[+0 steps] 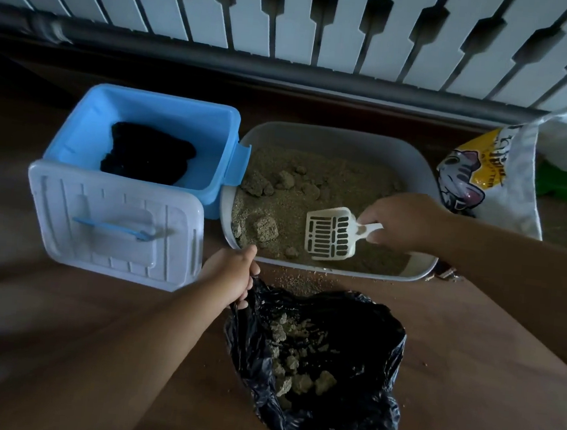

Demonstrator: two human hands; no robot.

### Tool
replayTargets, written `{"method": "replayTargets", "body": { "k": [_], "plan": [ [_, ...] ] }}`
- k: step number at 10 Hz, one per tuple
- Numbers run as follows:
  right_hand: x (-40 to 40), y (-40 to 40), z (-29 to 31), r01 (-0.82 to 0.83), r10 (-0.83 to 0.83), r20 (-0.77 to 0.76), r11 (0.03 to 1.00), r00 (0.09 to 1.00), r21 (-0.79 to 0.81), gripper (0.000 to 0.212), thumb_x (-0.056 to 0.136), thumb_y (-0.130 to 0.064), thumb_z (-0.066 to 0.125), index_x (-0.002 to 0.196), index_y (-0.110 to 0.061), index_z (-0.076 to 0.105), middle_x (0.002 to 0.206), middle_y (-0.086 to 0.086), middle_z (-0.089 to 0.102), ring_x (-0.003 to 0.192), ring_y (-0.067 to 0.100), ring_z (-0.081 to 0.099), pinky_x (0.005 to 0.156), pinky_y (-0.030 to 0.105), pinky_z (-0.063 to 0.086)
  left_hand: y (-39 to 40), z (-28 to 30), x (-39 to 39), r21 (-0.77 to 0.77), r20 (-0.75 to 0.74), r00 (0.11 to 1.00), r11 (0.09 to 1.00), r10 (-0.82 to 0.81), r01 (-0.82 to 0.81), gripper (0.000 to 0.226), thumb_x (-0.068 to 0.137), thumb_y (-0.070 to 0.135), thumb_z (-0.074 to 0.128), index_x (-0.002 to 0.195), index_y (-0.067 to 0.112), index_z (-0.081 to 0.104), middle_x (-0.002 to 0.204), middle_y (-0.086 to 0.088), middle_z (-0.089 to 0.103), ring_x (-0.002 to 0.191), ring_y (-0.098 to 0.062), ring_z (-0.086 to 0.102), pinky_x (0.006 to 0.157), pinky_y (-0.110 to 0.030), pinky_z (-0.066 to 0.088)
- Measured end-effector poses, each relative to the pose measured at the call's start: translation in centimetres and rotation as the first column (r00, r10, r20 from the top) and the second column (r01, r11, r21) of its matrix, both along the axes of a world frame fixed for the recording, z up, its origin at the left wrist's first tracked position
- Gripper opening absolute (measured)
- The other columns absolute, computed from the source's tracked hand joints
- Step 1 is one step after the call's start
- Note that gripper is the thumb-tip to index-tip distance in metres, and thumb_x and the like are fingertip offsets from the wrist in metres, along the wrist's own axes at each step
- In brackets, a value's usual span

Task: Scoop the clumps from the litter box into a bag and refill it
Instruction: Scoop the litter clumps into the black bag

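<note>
Grey box on the floor, long axis left-right, several clumps left in the litter. Black bag just in front, mouth open upward, some clumps already inside, so I judge scooping partway; refill not started, litter sack waits right of the box. Scoop is empty, over the litter, head pointing left. My right hand grips its handle; left hand pinches the bag rim.

Both bare arms reach forward. The left hand is curled, its fingers pinching something low; the right hand is farther out, clenched in a grip.
</note>
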State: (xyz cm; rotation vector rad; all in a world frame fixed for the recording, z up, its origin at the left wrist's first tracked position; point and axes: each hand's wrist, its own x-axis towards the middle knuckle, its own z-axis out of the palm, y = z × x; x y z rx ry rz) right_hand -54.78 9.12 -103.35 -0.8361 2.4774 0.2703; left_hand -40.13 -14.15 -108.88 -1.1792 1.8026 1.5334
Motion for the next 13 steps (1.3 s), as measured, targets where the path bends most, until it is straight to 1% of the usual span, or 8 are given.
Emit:
{"method": "replayTargets", "body": {
  "k": [5, 7, 8, 9, 10, 11, 12, 13],
  "plan": [
    [1.2, -5.2, -7.2, 0.327, -0.233, 0.309, 0.896, 0.922, -0.300, 0.047, 0.090, -0.040, 0.066, 0.135, -0.036, 0.057, 0.137, -0.009, 0.059, 0.123, 0.017, 0.056, 0.104, 0.040, 0.043, -0.9, -2.1, -0.7, 0.032, 0.073, 0.996, 0.998, -0.053, 0.051, 0.031, 0.105, 0.030, 0.046, 0.093, 0.009, 0.065, 0.085, -0.003, 0.050, 0.066, -0.017, 0.045, 0.056, -0.036, 0.046],
    [2.4, -2.8, -7.9, 0.438, -0.282, 0.406, 0.821, 0.869, -0.366, 0.049, 0.087, -0.043, 0.068, 0.135, -0.036, 0.057, 0.136, -0.012, 0.059, 0.122, 0.011, 0.056, 0.106, 0.040, 0.042, -0.4, -0.3, -0.3, -0.089, -0.020, 0.981, 0.977, -0.195, 0.193, 0.038, 0.108, 0.030, 0.034, 0.116, 0.005, 0.062, 0.070, 0.002, 0.046, 0.062, -0.019, 0.050, 0.060, -0.033, 0.048],
    [3.0, -1.3, -6.6, 0.469, -0.293, 0.410, 0.766, 0.864, -0.440, 0.047, 0.089, -0.035, 0.069, 0.135, -0.031, 0.059, 0.130, -0.012, 0.063, 0.112, 0.011, 0.062, 0.099, 0.036, 0.048, -0.5, -0.8, -0.4, -0.156, 0.014, 0.973, 0.961, -0.231, 0.230, 0.037, 0.107, 0.035, 0.036, 0.081, 0.015, 0.052, 0.070, 0.001, 0.046, 0.062, -0.019, 0.049, 0.058, -0.034, 0.048],
    [4.0, 0.3, -5.2, 0.543, -0.323, 0.456, 0.658, 0.830, -0.522, 0.046, 0.091, -0.023, 0.069, 0.136, -0.022, 0.059, 0.119, -0.008, 0.067, 0.089, 0.010, 0.068, 0.078, 0.028, 0.054, -0.1, 0.7, -0.1, -0.175, 0.114, 0.970, 0.957, -0.213, 0.231, 0.020, 0.104, 0.027, 0.043, 0.104, 0.017, 0.060, 0.087, -0.001, 0.050, 0.065, -0.019, 0.049, 0.050, -0.030, 0.047],
    [4.9, 2.0, -4.2, 0.586, -0.365, 0.467, 0.612, 0.805, -0.531, 0.044, 0.090, -0.020, 0.070, 0.134, -0.020, 0.061, 0.083, -0.012, 0.073, 0.049, 0.000, 0.056, 0.053, 0.017, 0.047, 0.4, 0.1, 1.3, -0.264, 0.079, 0.972, 0.935, -0.222, 0.235, 0.062, 0.099, 0.001, 0.042, 0.155, 0.020, 0.024, 0.113, -0.010, 0.057, 0.078, -0.027, 0.065, 0.066, -0.040, 0.059],
    [5.7, 3.7, -3.1, 0.621, -0.418, 0.462, 0.579, 0.782, -0.529, 0.041, 0.091, -0.020, 0.070, 0.130, -0.024, 0.061, 0.056, -0.020, 0.064, 0.042, -0.002, 0.050, 0.049, 0.012, 0.043, 0.8, 0.4, 2.7, -0.363, 0.112, 0.922, 0.848, -0.372, 0.386, 0.065, 0.099, 0.051, 0.048, 0.133, -0.004, 0.050, 0.098, -0.013, 0.061, 0.080, -0.027, 0.056, 0.082, -0.044, 0.052],
    [6.9, 5.0, -2.0, 0.618, -0.428, 0.448, 0.595, 0.785, -0.514, 0.044, 0.092, -0.019, 0.068, 0.135, -0.019, 0.059, 0.056, -0.026, 0.061, 0.045, -0.007, 0.053, 0.052, 0.012, 0.045, 0.6, 0.8, 4.0, -0.332, 0.262, 0.831, 0.763, -0.490, 0.554, 0.084, 0.091, 0.062, 0.055, 0.142, -0.004, 0.041, 0.078, -0.001, 0.050, 0.065, -0.015, 0.048, 0.068, -0.032, 0.046],
    [8.1, 6.0, -0.9, 0.636, -0.433, 0.471, 0.590, 0.769, -0.497, 0.046, 0.093, -0.018, 0.067, 0.138, -0.016, 0.056, 0.046, -0.025, 0.057, 0.040, -0.003, 0.047, 0.050, 0.013, 0.041, 0.0, 1.6, 5.0, -0.273, 0.364, 0.676, 0.620, -0.641, 0.735, 0.069, 0.093, 0.053, 0.059, 0.145, 0.009, 0.045, 0.110, -0.007, 0.063, 0.091, -0.021, 0.064, 0.082, -0.032, 0.053]
  ]
}}
